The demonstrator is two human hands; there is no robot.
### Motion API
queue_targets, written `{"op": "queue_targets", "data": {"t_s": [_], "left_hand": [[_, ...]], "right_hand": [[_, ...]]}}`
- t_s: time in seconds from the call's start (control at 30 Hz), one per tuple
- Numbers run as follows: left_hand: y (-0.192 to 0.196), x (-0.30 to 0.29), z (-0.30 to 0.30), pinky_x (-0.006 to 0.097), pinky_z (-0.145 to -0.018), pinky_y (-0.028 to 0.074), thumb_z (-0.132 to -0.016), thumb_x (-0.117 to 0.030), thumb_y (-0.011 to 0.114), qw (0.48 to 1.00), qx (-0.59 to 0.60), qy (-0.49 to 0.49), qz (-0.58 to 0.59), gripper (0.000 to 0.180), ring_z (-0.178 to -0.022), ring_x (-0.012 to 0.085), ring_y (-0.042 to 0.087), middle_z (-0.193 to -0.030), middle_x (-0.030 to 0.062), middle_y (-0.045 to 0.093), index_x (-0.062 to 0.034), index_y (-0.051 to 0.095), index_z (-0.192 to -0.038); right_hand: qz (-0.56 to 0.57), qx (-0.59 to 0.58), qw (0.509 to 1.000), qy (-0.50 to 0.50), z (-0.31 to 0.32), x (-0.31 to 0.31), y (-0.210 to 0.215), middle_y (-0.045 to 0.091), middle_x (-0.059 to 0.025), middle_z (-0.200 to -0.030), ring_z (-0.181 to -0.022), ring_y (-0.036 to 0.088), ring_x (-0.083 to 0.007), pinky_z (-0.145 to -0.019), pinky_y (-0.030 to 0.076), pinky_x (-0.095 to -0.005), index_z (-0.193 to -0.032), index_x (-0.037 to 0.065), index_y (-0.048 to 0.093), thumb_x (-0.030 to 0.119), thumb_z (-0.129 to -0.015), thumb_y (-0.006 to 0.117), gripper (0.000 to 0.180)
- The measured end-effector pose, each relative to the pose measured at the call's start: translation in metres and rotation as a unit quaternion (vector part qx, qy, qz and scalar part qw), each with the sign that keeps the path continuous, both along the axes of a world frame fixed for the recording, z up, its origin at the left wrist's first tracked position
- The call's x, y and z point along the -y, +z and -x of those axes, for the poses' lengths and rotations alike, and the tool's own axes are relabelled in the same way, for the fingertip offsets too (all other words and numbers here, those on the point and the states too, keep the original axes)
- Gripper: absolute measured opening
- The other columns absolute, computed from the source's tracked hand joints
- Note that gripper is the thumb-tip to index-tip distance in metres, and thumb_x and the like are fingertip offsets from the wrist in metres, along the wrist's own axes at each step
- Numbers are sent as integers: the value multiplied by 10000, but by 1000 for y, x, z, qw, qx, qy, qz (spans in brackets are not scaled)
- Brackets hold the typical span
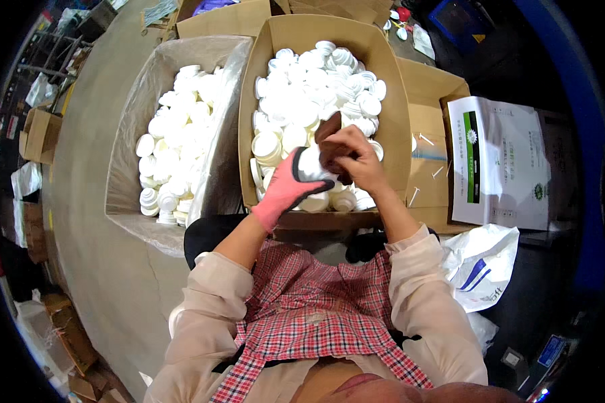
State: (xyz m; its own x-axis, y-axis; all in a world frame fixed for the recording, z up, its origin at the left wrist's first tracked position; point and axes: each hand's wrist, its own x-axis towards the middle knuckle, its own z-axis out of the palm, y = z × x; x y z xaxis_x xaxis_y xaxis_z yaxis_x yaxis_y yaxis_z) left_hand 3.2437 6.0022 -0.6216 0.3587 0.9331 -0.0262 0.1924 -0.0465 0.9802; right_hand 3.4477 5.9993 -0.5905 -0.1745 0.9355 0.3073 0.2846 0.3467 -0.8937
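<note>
Left hand (286, 191) clamped on white cap (310, 163), right hand (353, 156) rubbing it with brown cloth (328, 131); both cardboard boxes (391, 101) heaped full, plenty left.

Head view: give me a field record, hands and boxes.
left hand: pink glove, holds white cap
right hand: bare, presses brown cloth on the cap
front box: cardboard, full of white caps
left box: plastic-lined, white caps inside
right side: printed white sheet, white plastic bag
</note>
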Motion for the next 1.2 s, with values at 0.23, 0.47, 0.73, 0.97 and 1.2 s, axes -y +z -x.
{"op": "queue_targets", "data": {"t_s": [0.23,0.47,0.73,0.97,1.2], "left_hand": [[6,-8,16,336,-907,479,-767,-147,771,961,218,57,160,631,-1080,236,586,-1202,134,582,34,472,-1293],[51,-22,52,302,-903,440,-853,-204,693,935,236,264,19,399,-974,214,591,-1082,113,631,83,594,-1112],[30,-39,83,399,-1079,314,-830,-263,705,935,-202,264,-122,723,-1274,372,418,-1347,281,445,100,366,-1356],[26,-28,27,505,-905,492,-910,-576,505,833,300,83,457,685,-1195,322,485,-1369,152,433,-174,344,-1442],[15,-52,24,453,-1048,376,-746,-376,778,992,106,-68,2,825,-1217,261,495,-1358,144,480,-43,360,-1374]], "right_hand": [[107,-160,981,20,21,8,-17,589,-77,-924,-886,603,-204,-750,529,-356,-1186,88,494,-84,-788,486,434],[169,111,949,244,56,42,-63,526,-114,-1184,-1112,518,-284,-958,420,-394,-1226,107,571,159,-771,725,484],[368,406,764,-339,-112,-5,-184,646,-202,-1095,-1002,626,-346,-881,494,-415,-1100,7,625,208,-766,719,401],[204,290,922,-159,-36,-28,-30,648,-175,-1085,-1013,628,-307,-833,494,-383,-1122,59,620,212,-808,706,359],[160,227,949,-148,-96,-92,-90,614,-189,-1160,-1092,587,-289,-907,469,-388,-1217,35,575,72,-843,609,377]]}}
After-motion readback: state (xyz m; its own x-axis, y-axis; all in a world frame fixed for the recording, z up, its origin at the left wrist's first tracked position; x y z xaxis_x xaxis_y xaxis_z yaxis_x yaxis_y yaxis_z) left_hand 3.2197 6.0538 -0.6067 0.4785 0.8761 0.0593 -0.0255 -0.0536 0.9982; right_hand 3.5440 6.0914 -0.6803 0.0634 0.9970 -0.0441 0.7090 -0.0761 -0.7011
